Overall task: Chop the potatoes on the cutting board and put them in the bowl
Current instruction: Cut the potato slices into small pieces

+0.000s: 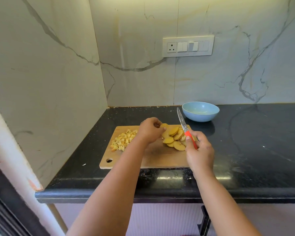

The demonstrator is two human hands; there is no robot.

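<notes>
My left hand (151,129) pinches one potato slice (164,126) above the cutting board (150,159); my right hand (198,150) grips the knife (184,126), blade raised. The slices (174,138) look firm, wet and probably slippery, so I'd hold them by their edges. The bowl (200,111) sits behind on the worktop (254,142).

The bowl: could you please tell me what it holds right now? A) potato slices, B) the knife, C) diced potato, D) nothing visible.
D: the bowl shows only its bare blue inside, while the dice and slices lie on the board and the right hand holds the knife.
</notes>
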